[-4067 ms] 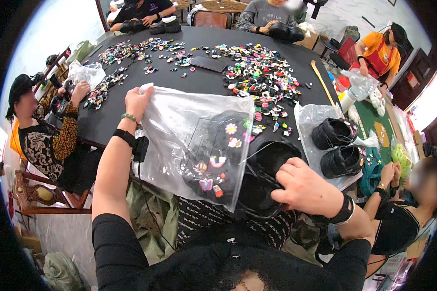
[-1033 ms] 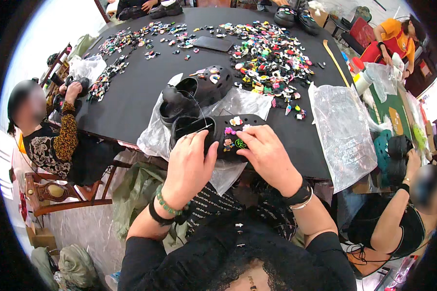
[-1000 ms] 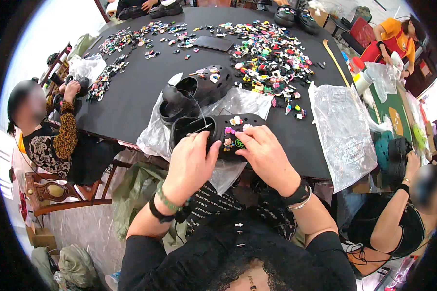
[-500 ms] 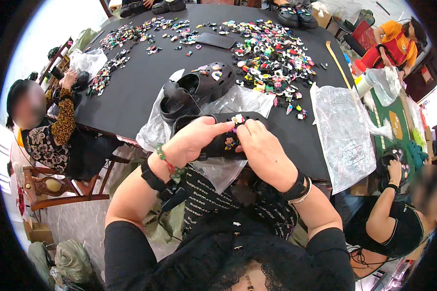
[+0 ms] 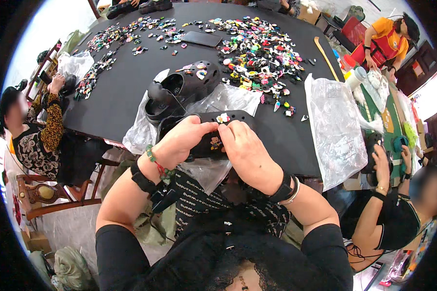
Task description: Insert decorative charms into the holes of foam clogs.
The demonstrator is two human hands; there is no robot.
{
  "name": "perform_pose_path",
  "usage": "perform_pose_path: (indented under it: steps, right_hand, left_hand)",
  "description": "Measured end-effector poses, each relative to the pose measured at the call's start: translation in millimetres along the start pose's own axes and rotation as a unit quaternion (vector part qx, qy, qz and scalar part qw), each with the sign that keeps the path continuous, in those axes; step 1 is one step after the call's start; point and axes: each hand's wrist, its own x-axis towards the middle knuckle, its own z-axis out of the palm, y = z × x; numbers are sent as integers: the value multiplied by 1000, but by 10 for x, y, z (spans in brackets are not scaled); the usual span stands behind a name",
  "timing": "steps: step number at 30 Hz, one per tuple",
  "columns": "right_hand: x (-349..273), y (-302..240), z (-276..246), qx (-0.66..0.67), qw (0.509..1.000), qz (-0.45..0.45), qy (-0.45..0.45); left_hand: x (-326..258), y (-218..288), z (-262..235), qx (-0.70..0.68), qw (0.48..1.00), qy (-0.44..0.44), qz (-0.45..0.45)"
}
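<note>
A black clog lies sideways at the table's near edge, between my two hands. My left hand grips its left part, thumb stretched along the upper. My right hand presses its bent fingers on the clog's top, the fingertips almost meeting my left thumb. Just above them sits a white charm with red and yellow bits. A cartoon figure charm shows between the hands. Beyond, another black clog with several charms rests on a crumpled clear plastic bag.
A large heap of colourful charms covers the table's far middle, with more charms to the left. A dark phone-like slab lies between. At right are a flat clear bag and a yellow strip. Co-workers sit left and right.
The whole view has shifted, so the table and clogs appear further left. Both hands stay on the clog, with my right fingertips now straighter over it. Co-workers at right have moved their hands.
</note>
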Motion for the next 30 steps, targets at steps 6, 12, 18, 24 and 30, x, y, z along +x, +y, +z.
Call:
perform_pose_path:
  steps: [6,12,18,24,30]
  right_hand:
    - [-73,50,38,-9,1000,-6,-3]
    - [-206,38,135,7,998,6,57]
    - [-206,44,139,31,996,33,73]
    - [-218,135,177,53,993,-18,103]
    - [-231,181,181,53,990,-56,117]
  left_hand:
    - [-22,20,32,-19,1000,-1,-8]
    - [-4,1,49,45,998,34,8]
    - [-6,-7,45,36,999,38,10]
    - [54,-83,5,-6,1000,25,10]
    - [144,-133,-16,-31,999,31,13]
